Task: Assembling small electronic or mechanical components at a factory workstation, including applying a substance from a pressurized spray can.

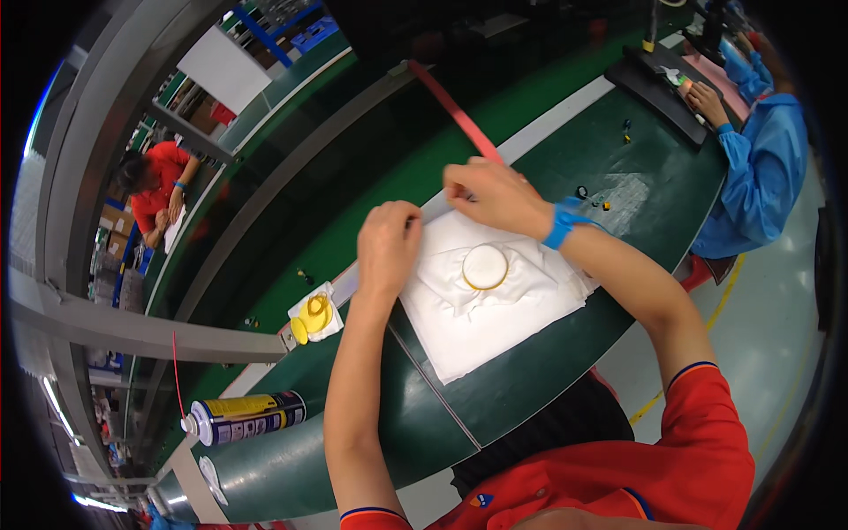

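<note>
A stack of white cloths (477, 331) lies on the green tabletop before me. On it sits a round piece (485, 265) with a white top and a thin yellow rim, the cloth wrinkled around it. At the stack's far left edge is my left hand (389, 246), its fingers curled inward. My right hand (496, 194), with a blue band on its wrist, is over the far edge, fingers bent and pressed together. Whatever either hand pinches, if anything, is hidden or too small to make out. The hands are apart, beyond the round piece.
A spray can (247, 417) with a red straw lies at left. Yellow round pieces (314, 315) rest on a white pad near a grey metal frame (177, 327). Small dark parts (594, 200) are at right. A co-worker in blue (751, 168) works far right; another in red (159, 190), far left.
</note>
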Motion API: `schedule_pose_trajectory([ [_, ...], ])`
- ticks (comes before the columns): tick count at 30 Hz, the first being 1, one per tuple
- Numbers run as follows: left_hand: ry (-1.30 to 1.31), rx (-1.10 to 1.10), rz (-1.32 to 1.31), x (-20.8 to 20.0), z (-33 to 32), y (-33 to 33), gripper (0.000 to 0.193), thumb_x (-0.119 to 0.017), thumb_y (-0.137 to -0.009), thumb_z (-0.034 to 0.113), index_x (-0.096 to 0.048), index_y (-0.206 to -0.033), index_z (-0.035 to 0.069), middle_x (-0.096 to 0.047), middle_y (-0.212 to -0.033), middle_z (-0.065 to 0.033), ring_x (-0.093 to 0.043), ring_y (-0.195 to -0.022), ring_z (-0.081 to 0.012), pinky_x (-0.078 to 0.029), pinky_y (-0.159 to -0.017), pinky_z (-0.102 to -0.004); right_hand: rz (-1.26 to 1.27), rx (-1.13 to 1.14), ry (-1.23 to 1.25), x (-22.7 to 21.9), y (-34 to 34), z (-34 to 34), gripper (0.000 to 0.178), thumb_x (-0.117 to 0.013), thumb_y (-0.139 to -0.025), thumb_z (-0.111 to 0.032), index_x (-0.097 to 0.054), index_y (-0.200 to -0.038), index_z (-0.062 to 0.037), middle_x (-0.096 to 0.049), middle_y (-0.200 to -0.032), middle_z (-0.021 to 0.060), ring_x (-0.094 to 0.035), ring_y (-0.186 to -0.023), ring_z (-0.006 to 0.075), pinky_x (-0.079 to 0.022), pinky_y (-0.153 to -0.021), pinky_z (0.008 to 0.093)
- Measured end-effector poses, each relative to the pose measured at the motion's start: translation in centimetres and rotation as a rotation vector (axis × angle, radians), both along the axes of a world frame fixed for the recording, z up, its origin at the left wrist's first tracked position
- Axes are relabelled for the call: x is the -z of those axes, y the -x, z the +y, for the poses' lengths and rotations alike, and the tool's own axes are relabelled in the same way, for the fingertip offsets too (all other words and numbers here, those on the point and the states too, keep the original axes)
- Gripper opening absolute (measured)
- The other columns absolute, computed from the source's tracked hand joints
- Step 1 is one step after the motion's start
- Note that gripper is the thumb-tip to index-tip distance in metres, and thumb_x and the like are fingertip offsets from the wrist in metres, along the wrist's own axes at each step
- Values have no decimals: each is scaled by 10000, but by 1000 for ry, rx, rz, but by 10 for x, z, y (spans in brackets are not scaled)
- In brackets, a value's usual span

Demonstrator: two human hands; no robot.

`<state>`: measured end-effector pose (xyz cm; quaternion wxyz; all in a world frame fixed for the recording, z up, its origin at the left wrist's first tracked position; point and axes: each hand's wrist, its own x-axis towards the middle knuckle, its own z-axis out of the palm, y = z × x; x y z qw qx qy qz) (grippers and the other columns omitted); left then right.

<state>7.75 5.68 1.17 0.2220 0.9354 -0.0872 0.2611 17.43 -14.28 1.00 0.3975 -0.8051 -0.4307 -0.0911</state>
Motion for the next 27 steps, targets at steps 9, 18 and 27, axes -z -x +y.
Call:
schedule_pose_trajectory([
  [9, -314, -342, -71, 2, 109, -25, 374, -653, -854, 8, -674, -1219, 86, -651, -1161, -204, -640, -1057, -394, -519, -933, -456, -37, 19, -283, -24, -25, -2, 322, -704, -842, -177, -684, -1156, -113, -678, -1108, 112, -647, -1062, 323, -538, -902, 414],
  [18, 19, 253, 284, -37, -118, -70, 284, -687, -928, 278, -726, -875, 2, -672, -830, -162, -646, -771, -344, -493, -707, -425, 38, 915, 249, 24, -105, -245, 323, -717, -853, -394, -707, -1061, -148, -692, -1015, 128, -679, -967, 347, -546, -824, 453],
  [27, -133, 435, 478, 0, -206, -93, 244, -813, -773, 175, -710, -959, 57, -644, -1034, -166, -642, -1033, -364, -545, -866, -455, 211, 418, 146, 26, -69, -225, 213, -766, -796, -118, -645, -954, -44, -666, -789, 81, -658, -720, 216, -520, -666, 347],
])
